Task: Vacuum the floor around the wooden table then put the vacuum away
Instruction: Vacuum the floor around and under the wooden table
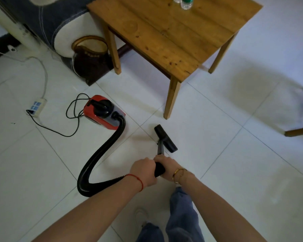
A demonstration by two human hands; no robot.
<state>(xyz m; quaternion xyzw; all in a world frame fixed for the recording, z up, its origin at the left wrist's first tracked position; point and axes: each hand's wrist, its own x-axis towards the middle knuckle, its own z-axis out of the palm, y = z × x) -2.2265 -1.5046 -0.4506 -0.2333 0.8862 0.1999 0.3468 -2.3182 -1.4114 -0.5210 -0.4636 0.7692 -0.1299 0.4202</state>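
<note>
A red and black canister vacuum (101,111) sits on the white tiled floor, left of the wooden table (173,34). Its black ribbed hose (101,154) loops from the canister to a black handle (159,169). My left hand (143,171) and my right hand (166,167) both grip that handle. A short grey tube runs from it down to the black floor nozzle (165,137), which rests on the tiles just in front of the table's nearest leg (171,100).
A black power cord (58,132) runs from the vacuum to a white power strip (37,106) at left. A dark basket (90,57) and a sofa (47,20) stand behind. Bottles (185,2) stand on the table. Chair legs (298,131) show at right.
</note>
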